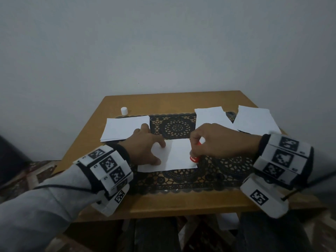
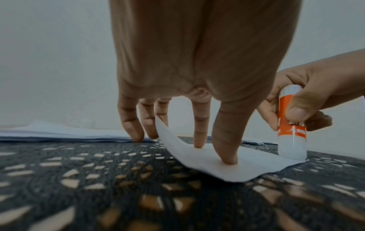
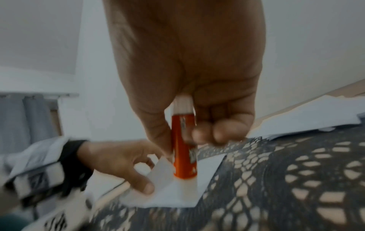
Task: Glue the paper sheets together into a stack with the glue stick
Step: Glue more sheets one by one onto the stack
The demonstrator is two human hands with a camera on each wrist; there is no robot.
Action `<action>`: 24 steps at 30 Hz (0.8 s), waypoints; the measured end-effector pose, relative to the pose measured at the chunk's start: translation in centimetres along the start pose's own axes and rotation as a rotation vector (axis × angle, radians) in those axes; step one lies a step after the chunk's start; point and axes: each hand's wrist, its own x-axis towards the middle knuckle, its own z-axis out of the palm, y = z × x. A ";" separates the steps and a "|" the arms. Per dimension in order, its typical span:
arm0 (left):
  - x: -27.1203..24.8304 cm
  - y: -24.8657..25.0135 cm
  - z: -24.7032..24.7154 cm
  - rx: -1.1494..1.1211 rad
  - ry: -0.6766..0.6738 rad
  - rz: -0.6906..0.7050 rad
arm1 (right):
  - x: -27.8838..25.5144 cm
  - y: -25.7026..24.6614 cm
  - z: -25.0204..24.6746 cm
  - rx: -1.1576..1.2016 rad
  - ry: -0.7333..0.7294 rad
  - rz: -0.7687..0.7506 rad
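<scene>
Glue stick (image 2: 292, 125) between right fingers (image 2: 296, 109)

From the head cam we look forward and down over the whole table (image 1: 149, 206), wall behind its far edge, both wrists low in view. The left wrist cam sits almost on the lace mat (image 2: 118, 195), looking along the left hand (image 2: 189, 62) toward the far edge, really close. The right wrist cam hangs a bit higher, tilted, facing leftward past the right hand (image 3: 187, 62). All three share the paper sheet (image 1: 180, 153) and glue stick (image 1: 194, 158) mid-mat.
</scene>
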 end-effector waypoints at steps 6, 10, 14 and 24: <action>-0.3 0.8 -0.1 0.147 0.050 0.030 | -1.5 1.6 -3.8 0.319 -0.099 0.073; -0.1 0.8 -0.2 0.141 0.020 0.065 | -0.7 2.5 -4.5 0.294 -0.005 0.021; 0.0 1.0 -0.1 0.147 -0.014 0.133 | 1.9 2.0 -3.9 0.326 0.177 0.075; 0.5 1.2 -0.2 0.250 0.008 0.214 | 13.5 3.8 -3.5 0.164 0.482 0.170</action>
